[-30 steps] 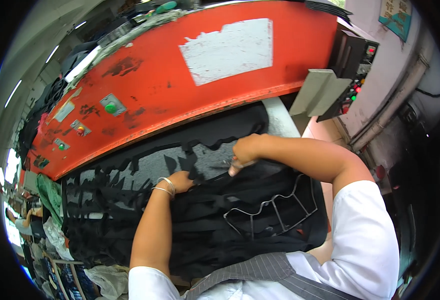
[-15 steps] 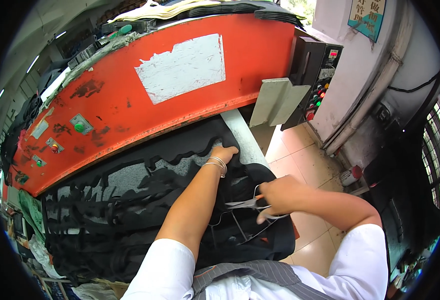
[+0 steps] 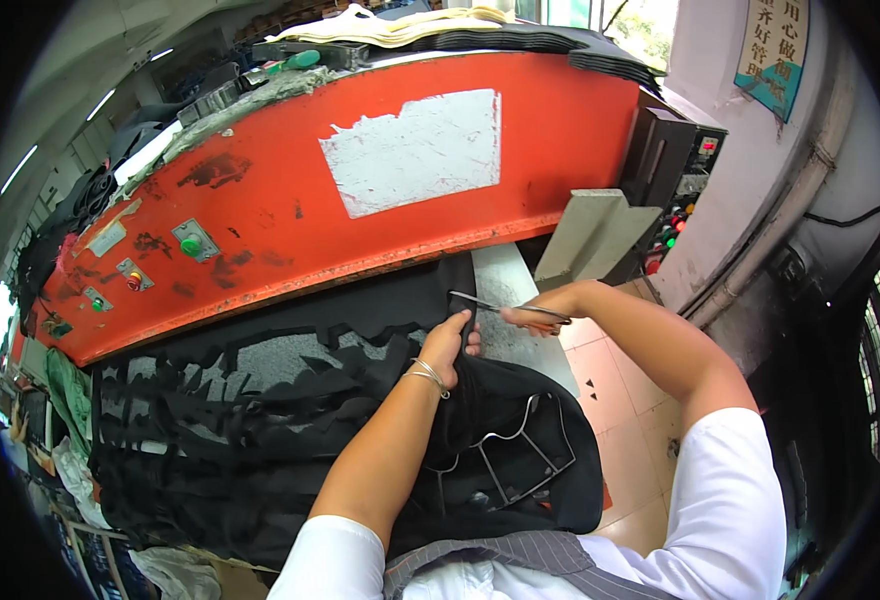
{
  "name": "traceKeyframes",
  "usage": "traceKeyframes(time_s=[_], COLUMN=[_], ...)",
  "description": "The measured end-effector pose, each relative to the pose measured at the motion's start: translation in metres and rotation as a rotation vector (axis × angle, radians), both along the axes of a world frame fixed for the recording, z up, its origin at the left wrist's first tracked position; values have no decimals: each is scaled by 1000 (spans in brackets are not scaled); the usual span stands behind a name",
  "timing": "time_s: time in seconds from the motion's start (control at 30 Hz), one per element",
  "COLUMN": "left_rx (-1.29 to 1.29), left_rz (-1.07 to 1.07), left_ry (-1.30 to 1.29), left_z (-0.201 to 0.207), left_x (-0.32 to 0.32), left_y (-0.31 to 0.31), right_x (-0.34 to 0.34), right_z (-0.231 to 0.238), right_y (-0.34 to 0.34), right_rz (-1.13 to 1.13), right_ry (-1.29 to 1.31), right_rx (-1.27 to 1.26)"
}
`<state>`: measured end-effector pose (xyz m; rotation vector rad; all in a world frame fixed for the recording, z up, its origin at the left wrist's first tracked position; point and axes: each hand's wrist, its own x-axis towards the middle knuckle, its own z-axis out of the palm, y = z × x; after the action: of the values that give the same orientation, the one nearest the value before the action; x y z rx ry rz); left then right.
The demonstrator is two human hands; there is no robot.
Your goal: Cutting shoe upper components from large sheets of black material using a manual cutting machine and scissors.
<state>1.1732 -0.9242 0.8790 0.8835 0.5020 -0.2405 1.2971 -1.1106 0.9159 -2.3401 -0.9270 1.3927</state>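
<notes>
Black sheet material (image 3: 390, 295) lies over the machine bed, its lower part cut into ragged strips with grey surface showing between them. My left hand (image 3: 450, 345), with bangles at the wrist, grips the sheet near its right edge, fingers wrapped round a fold. My right hand (image 3: 545, 305) holds scissors (image 3: 480, 303) by the handles just beyond the left hand. The blades point left and meet the black sheet's edge. Close to me, a metal cutting die (image 3: 505, 465) of bent strips lies on the black material.
A large orange-red machine beam (image 3: 290, 240) with buttons spans the far side. A grey angled metal plate (image 3: 595, 240) and a black control box (image 3: 675, 150) stand at the right. Stacked dark sheets (image 3: 510, 40) lie on the beam. Tiled floor (image 3: 610, 400) shows to the right.
My right hand has swung the scissors away from me and up to the sheet's edge. My left hand now holds a lifted fold of the sheet. The view has shifted slightly.
</notes>
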Motion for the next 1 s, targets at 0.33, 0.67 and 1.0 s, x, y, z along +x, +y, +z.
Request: traceKeyframes(time_s=[0.33, 0.67, 1.0], left_rx=[121, 369, 561], left_rz=[-115, -215, -97], left_ry=[-4, -95, -243], left_z=[-4, -2, -47], left_x=[-22, -10, -36], left_y=[43, 47, 34], right_x=[-29, -21, -219], right_z=[19, -16, 11], right_y=[35, 39, -31], right_rz=[-55, -151, 429], right_ry=[-117, -228, -449], right_rx=[31, 255, 636])
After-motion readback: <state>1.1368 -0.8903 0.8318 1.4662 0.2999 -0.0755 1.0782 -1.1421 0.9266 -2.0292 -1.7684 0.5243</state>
